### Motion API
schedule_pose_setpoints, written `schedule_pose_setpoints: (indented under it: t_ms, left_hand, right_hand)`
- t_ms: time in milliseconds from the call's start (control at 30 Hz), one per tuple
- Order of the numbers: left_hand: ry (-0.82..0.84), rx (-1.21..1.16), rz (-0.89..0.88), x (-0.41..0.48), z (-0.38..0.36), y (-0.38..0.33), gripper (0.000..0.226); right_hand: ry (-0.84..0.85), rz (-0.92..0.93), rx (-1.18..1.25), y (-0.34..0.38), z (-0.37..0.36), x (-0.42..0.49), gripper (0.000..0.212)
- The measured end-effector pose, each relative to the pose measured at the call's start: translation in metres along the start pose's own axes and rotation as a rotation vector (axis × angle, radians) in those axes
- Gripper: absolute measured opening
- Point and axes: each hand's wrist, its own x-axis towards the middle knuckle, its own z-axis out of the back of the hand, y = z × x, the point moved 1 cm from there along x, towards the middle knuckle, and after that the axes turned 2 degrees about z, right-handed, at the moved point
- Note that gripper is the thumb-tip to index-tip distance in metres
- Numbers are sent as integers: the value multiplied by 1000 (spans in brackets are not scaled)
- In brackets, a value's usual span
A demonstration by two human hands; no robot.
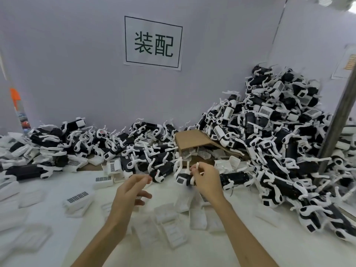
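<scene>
At the far left edge an orange object (15,97) stands against a pale wall. Below it a white table (81,182) carries scattered white plastic covers (79,201), some with dark grid-like printed labels too small to read. Along the wall behind them runs a low pile (81,139) of black-and-white toy robot dogs. Above the middle, a sign (153,43) on the wall reads "装配" inside a black frame. The person's left hand (133,189) hovers over the table with fingers loosely curled; blur hides whether its fingertips pinch anything. Just to its right, the right hand (204,180) grips one toy robot dog (182,179) above the table's middle, thumb and forefinger pinching a white leg piece (196,167). Behind lies a cardboard sheet (192,138). Further right a tall heap (279,120) of the same toys climbs the wall, beside a grey post (339,120) and an unreadable paper notice (346,62).
</scene>
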Motion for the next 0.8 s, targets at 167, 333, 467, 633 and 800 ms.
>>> schedule_pose_setpoints:
  t_ms: [167, 333, 467, 633, 800]
  left_hand:
    - [104, 249, -130, -4, -1, 0, 49]
    - [99, 496, -332, -8, -6, 5, 70]
    - [99, 563, -485, -8, -10, 5, 47]
    - [30, 187, -202, -6, -7, 7, 34]
    - [36, -176, 93, -1, -2, 2, 43]
  right_hand:
    - [20, 5, 597, 27, 9, -22, 25]
    - [443, -127, 1116, 31, 8, -38, 17]
    - [647, -126, 975, 32, 9, -42, 26]
    - [177, -93, 472, 18, 15, -32, 14]
    - [304, -85, -326, 2, 9, -38, 30]
